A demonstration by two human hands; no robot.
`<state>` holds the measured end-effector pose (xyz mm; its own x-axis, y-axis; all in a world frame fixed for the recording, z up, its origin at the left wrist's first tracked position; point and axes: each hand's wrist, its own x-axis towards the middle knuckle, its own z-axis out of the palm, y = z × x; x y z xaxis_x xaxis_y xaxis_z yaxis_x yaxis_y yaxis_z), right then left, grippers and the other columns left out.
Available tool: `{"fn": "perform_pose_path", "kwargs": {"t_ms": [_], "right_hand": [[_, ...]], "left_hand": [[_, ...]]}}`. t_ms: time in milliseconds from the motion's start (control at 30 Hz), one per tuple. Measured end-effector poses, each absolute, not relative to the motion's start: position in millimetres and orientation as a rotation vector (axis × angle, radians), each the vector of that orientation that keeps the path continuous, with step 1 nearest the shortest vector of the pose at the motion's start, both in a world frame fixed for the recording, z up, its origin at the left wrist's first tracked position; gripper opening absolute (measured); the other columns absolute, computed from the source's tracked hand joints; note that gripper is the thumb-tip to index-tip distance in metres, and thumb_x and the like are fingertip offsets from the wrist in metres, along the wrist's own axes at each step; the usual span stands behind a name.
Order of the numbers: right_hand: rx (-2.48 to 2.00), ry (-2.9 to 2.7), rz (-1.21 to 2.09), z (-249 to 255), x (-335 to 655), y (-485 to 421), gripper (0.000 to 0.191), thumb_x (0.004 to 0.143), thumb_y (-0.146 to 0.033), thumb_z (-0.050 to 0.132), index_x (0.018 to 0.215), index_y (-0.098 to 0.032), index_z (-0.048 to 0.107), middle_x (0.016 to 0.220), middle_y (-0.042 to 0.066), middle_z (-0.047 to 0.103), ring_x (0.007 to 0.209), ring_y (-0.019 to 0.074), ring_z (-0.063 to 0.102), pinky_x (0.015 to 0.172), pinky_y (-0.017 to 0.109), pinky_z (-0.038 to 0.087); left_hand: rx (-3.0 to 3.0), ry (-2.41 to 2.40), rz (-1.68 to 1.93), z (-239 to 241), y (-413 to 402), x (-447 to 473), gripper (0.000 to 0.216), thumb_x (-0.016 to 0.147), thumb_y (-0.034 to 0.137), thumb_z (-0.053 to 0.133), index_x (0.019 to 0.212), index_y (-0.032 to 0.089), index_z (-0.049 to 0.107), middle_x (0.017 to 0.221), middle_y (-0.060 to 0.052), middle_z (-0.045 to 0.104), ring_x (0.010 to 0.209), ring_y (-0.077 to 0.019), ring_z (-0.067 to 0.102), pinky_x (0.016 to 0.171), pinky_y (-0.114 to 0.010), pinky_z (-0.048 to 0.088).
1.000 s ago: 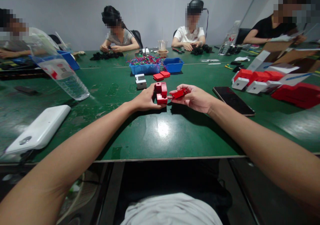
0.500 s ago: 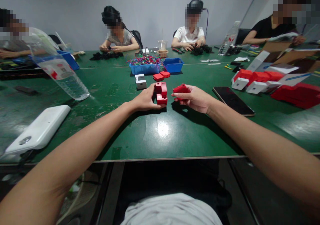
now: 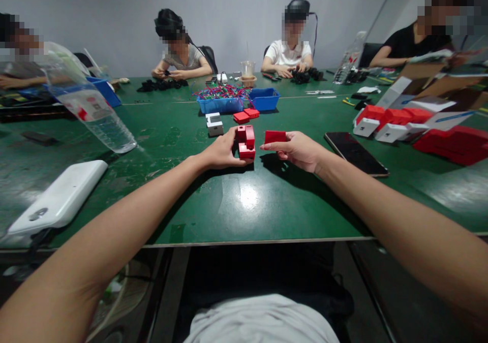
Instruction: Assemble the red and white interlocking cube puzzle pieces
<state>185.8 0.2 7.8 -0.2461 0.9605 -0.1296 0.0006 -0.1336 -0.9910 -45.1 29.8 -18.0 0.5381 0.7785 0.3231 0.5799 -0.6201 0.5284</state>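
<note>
At centre frame, our left hand point(image 3: 221, 150) clasps the glossy red notched block point(image 3: 246, 142), unmoved. Just right, our right hand point(image 3: 299, 150) pinches the flat red rectangular piece point(image 3: 275, 136), tilted before, now level.

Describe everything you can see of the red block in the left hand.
The red block is stepped and looks taller than wide, with a rounded upper part, a lower ledge and a small dark hole near its upper left. Its surface looks like glossy plastic. The left hand grips it from the left over the green table; whether its base touches is unclear.
</note>
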Motion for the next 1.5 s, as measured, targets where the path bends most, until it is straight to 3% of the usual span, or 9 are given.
{"fn": "perform_pose_path", "kwargs": {"t_ms": [133, 267, 567, 833, 1267, 1500], "right_hand": [[-1.121, -1.386, 1.458, 4, 188, 2, 0.037, 0.052, -0.009, 0.086, 0.078, -0.015, 0.061, 0.069, -0.003, 0.063, 0.052, 0.0044, 0.044, 0.043, 0.019, 0.026], [-1.115, -1.470, 1.385, -2, 192, 5, 0.034, 0.051, -0.007, 0.082, 0.071, -0.017, 0.056, 0.061, -0.005, 0.060, 0.052, 0.0061, 0.047, 0.046, 0.019, 0.030], [-1.086, -1.448, 1.444, 2, 188, 2, 0.041, 0.050, -0.005, 0.077, 0.087, -0.017, 0.063, 0.062, -0.006, 0.063, 0.050, 0.0062, 0.050, 0.046, 0.018, 0.034], [-1.100, -1.442, 1.463, 4, 188, 0, 0.040, 0.054, -0.001, 0.073, 0.091, -0.016, 0.071, 0.073, 0.000, 0.070, 0.060, 0.0107, 0.063, 0.047, 0.018, 0.037], [-1.120, -1.490, 1.474, 6, 188, -2, 0.037, 0.055, -0.002, 0.079, 0.089, -0.016, 0.079, 0.072, 0.002, 0.071, 0.058, 0.0085, 0.056, 0.047, 0.019, 0.036], [-1.114, -1.551, 1.450, 6, 186, -4, 0.028, 0.059, -0.020, 0.085, 0.084, -0.012, 0.074, 0.066, 0.000, 0.066, 0.050, 0.0059, 0.047, 0.044, 0.021, 0.030]], "left_hand": [[2.435, 1.117, 0.768, -18, 29, -45, 0.096, 0.062, 0.050, 0.079, 0.139, 0.013, 0.037, 0.136, -0.020, 0.055, 0.123, -0.0349, 0.059, 0.107, -0.051, 0.045], [2.437, 1.128, 0.753, -18, 29, -45, 0.092, 0.062, 0.049, 0.079, 0.136, 0.013, 0.038, 0.133, -0.018, 0.057, 0.120, -0.0335, 0.060, 0.105, -0.049, 0.047], [2.448, 1.119, 0.756, -18, 30, -46, 0.093, 0.062, 0.050, 0.079, 0.136, 0.013, 0.037, 0.136, -0.019, 0.055, 0.122, -0.0341, 0.059, 0.107, -0.050, 0.046], [2.446, 1.110, 0.760, -18, 30, -46, 0.094, 0.062, 0.050, 0.078, 0.137, 0.011, 0.037, 0.136, -0.021, 0.054, 0.123, -0.0346, 0.058, 0.108, -0.050, 0.044], [2.443, 1.126, 0.744, -18, 29, -46, 0.088, 0.063, 0.048, 0.080, 0.134, 0.016, 0.039, 0.134, -0.016, 0.057, 0.122, -0.0332, 0.059, 0.107, -0.048, 0.047], [2.430, 1.106, 0.777, -19, 30, -46, 0.093, 0.062, 0.048, 0.080, 0.137, 0.015, 0.038, 0.136, -0.018, 0.055, 0.123, -0.0339, 0.059, 0.107, -0.050, 0.045]]}}
